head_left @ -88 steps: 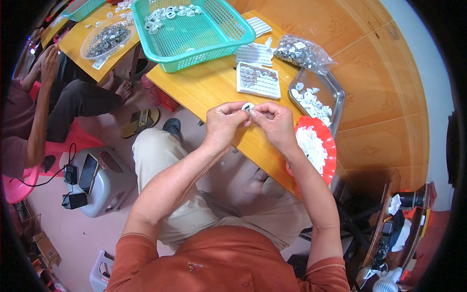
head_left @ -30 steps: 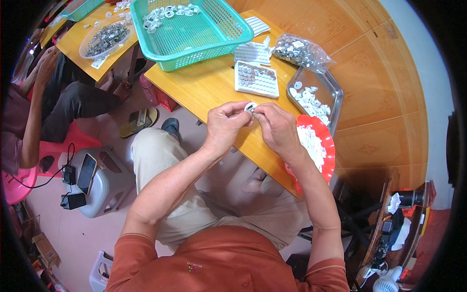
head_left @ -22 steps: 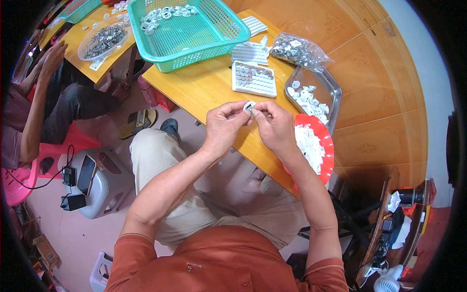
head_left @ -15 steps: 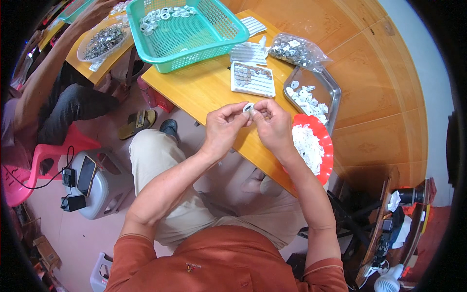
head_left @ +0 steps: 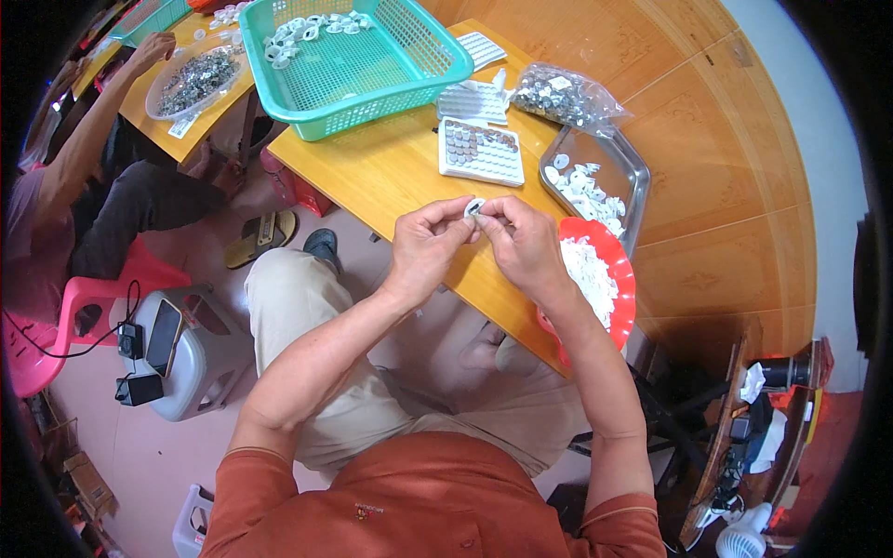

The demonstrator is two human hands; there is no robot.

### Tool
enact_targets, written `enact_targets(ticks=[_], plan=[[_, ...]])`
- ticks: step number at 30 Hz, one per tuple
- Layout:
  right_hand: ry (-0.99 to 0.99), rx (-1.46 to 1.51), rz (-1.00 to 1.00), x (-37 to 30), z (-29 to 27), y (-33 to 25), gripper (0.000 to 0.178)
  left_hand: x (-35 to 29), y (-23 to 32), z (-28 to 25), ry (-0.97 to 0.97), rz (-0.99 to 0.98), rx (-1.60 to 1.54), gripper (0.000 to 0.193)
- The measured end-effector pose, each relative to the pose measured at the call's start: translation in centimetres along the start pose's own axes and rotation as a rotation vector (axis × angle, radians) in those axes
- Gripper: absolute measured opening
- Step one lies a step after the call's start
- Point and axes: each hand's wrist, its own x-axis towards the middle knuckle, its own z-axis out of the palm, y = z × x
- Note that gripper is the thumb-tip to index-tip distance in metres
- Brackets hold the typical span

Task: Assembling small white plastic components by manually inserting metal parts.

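Above the front edge of the yellow table (head_left: 349, 181), both hands pinch one small round white plastic part (head_left: 475, 206) with a dark slot in it. My left hand (head_left: 426, 244) grips its left side between thumb and fingers. My right hand (head_left: 523, 244) closes on its right side, fingertips close to the left ones. Just beyond the hands lies a white tray of small cells (head_left: 480, 174), partly filled with round metal pieces. To the right, white plastic parts (head_left: 588, 195) lie in a metal tray (head_left: 640, 177). A red scalloped dish (head_left: 625, 279) holds small white pieces (head_left: 586, 284).
A green plastic basket (head_left: 326, 121) with white rings (head_left: 312, 30) stands at the far left of the table. Behind the cell tray sits a clear bag of metal parts (head_left: 567, 98). A co-worker's arm (head_left: 102, 116) reaches over a bowl of metal parts (head_left: 197, 82).
The co-worker's arm at the left has drawn back and lower, its hand now beside the bowl. My hands keep hold of the white part, with only slight finger movement.
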Motion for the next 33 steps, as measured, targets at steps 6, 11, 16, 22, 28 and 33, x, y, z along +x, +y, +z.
enact_targets(ticks=[6, 11, 16, 22, 28, 33], plan=[[0.042, -0.153, -0.181, -0.1, 0.4, 0.1, 0.008, 0.0, 0.0, 0.0, 0.004, 0.010, -0.008, 0.025], [0.072, -0.162, -0.213, -0.1, 0.7, 0.1, 0.008, -0.1, 0.0, 0.3, 0.047, 0.018, -0.038, 0.024], [0.063, -0.141, -0.236, 0.0, 0.6, 0.4, 0.009, -0.1, -0.2, 0.3, 0.072, 0.023, -0.049, 0.022], [0.000, -0.013, -0.140, 0.1, 0.3, -0.2, 0.012, -0.1, -0.3, 0.2, 0.083, 0.039, -0.040, 0.021], [-0.027, 0.165, 0.029, -0.2, 0.2, -0.2, 0.018, -0.2, 0.1, 0.6, 0.097, 0.043, -0.011, 0.018], [-0.050, 0.241, 0.111, -0.3, 0.4, 1.4, 0.025, -0.4, 0.1, 0.6, 0.092, 0.042, 0.011, 0.016]])
